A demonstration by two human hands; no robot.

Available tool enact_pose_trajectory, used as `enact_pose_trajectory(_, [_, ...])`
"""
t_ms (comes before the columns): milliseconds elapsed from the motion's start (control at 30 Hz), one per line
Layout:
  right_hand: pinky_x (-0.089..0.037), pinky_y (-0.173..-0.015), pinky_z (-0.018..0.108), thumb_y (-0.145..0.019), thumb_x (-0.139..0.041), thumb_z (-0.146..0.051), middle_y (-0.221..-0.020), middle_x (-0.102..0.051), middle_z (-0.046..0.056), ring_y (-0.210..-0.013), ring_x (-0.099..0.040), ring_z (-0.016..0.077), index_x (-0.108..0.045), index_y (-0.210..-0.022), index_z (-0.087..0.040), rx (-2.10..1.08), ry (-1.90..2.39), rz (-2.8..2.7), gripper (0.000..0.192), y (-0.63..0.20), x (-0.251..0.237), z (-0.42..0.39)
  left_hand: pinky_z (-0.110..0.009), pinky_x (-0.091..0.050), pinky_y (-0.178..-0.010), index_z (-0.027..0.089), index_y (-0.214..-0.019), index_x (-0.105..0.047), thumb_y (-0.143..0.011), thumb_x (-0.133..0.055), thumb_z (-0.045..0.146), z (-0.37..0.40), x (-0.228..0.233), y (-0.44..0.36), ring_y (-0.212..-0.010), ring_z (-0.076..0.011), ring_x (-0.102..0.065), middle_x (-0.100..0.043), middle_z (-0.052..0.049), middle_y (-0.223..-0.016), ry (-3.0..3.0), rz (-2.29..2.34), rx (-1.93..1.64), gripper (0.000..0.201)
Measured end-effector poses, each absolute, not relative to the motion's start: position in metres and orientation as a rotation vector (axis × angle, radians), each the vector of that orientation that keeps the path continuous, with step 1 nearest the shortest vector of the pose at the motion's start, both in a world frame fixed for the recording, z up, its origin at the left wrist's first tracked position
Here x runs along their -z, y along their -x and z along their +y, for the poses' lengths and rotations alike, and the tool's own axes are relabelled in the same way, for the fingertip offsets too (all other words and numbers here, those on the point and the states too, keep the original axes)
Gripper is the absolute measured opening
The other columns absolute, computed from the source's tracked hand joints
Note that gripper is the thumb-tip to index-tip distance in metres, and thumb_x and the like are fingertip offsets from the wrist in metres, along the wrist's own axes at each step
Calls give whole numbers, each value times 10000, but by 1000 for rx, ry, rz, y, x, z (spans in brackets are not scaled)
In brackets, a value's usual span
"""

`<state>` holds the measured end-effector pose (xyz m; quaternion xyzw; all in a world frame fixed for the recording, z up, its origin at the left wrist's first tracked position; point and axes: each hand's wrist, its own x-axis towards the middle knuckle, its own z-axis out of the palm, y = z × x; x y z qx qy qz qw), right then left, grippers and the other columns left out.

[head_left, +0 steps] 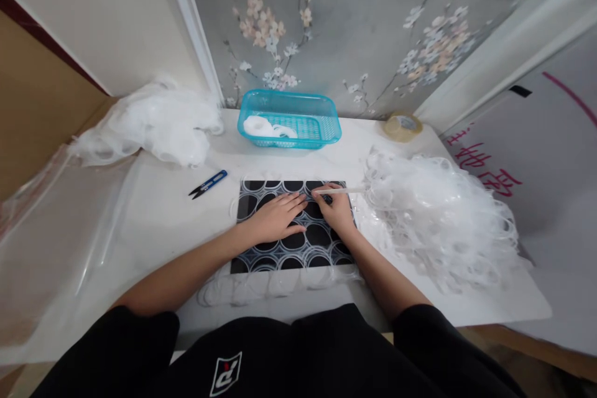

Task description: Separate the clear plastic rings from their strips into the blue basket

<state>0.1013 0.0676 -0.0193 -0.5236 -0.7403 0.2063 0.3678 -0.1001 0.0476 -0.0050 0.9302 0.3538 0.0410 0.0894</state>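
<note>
A black rectangular sheet [318,235], covered with clear, pale-edged rings, lies on the white table in front of me. My left hand [280,216] rests flat on its middle, fingers stretched towards the right and thumb apart. At the sheet's upper right, my right hand [336,208] has thumb and fingers pinched on a thin white strip [357,189], which reaches right towards a heap of translucent rings [438,224]. More clear ring edges [280,283] stick out past the sheet's near side. Thread snips [208,184] with blue handles lie to the left, apart from both hands.
A blue plastic basket [321,99] with white rolled pieces [258,126] stands by the wall. To its right sits a roll of clear tape [402,127]. A white translucent heap [149,127] and clear plastic sheeting [60,230] cover the left side. A whiteboard [550,155] flanks the right.
</note>
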Motion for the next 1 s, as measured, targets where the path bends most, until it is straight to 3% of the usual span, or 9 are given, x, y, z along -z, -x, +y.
enact_pose_trajectory(167, [-253,-1088,525,-820,-501,-123,-1061,-710,71,-1276,-423,300,-677,-981,-246,-239,1291,-2272,268,-104,17,67,-403,-209,-1151,84,-1413,-397,-954,-458,527,47,5,100,-1393,-273,-285,-359,-150,-1477,-2774,1045,-156,641])
enact_pose_trajectory(233, [-230,-1072,567,-781,-496,-92,-968,-713,79,-1224,-456,316,-669,-957,-236,-143,1364,-2213,286,-118,6,84,-398,-215,-1148,95,-1414,-396,-962,-433,533,47,4,100,-1392,-263,-291,-357,-144,-1479,-2766,1041,-159,631])
enact_pose_trajectory(300, [-289,-1012,580,-812,-443,-110,-895,-691,97,-1108,-518,311,-661,-874,-204,-10,1518,-1847,245,-135,-9,106,-392,-219,-1147,109,-1412,-402,-969,-409,538,46,3,101,-1391,-251,-295,-354,-132,-1484,-2777,1037,-139,616])
enact_pose_trajectory(367, [-338,-978,554,-875,-407,-173,-960,-670,112,-1079,-522,291,-648,-925,-182,91,1549,-1469,246,-145,-23,120,-384,-215,-1148,115,-1397,-419,-971,-419,524,44,1,102,-1386,-248,-305,-360,-124,-1484,-2816,1017,-123,590])
enact_pose_trajectory(500, [-387,-974,474,-904,-448,-241,-945,-692,89,-993,-582,241,-662,-883,-187,-151,1375,-1592,222,-119,-27,109,-414,-207,-1145,97,-1382,-424,-946,-466,544,37,-4,105,-1378,-293,-304,-339,-160,-1489,-2884,1131,-178,626])
enact_pose_trajectory(633, [-466,-891,376,-880,-501,-257,-853,-715,56,-896,-639,220,-683,-809,-201,-577,1234,-1846,203,-75,-2,80,-458,-266,-1110,45,-1330,-476,-959,-415,550,28,-6,107,-1290,-333,-422,-490,-217,-1356,-2794,1412,-185,631])
enact_pose_trajectory(733, [-494,-832,348,-870,-538,-297,-876,-721,58,-889,-656,222,-696,-829,-200,-722,1228,-1838,190,-61,12,74,-460,-312,-1085,18,-1277,-532,-968,-409,518,24,-6,108,-1236,-344,-476,-529,-229,-1311,-2787,1465,-128,601])
enact_pose_trajectory(900, [-503,-821,348,-869,-554,-289,-869,-724,48,-873,-659,222,-697,-816,-202,-792,1219,-1781,175,-64,10,79,-440,-336,-1068,-4,-1271,-543,-936,-489,522,24,-5,108,-1209,-352,-496,-544,-228,-1293,-2825,1477,-59,626])
enact_pose_trajectory(1000, [-486,-864,381,-906,-503,-303,-915,-718,75,-915,-640,234,-691,-871,-189,-546,1341,-1554,223,-69,1,80,-427,-336,-1070,-25,-1278,-532,-935,-503,512,25,-7,107,-1204,-349,-499,-533,-234,-1304,-2835,1459,-39,637])
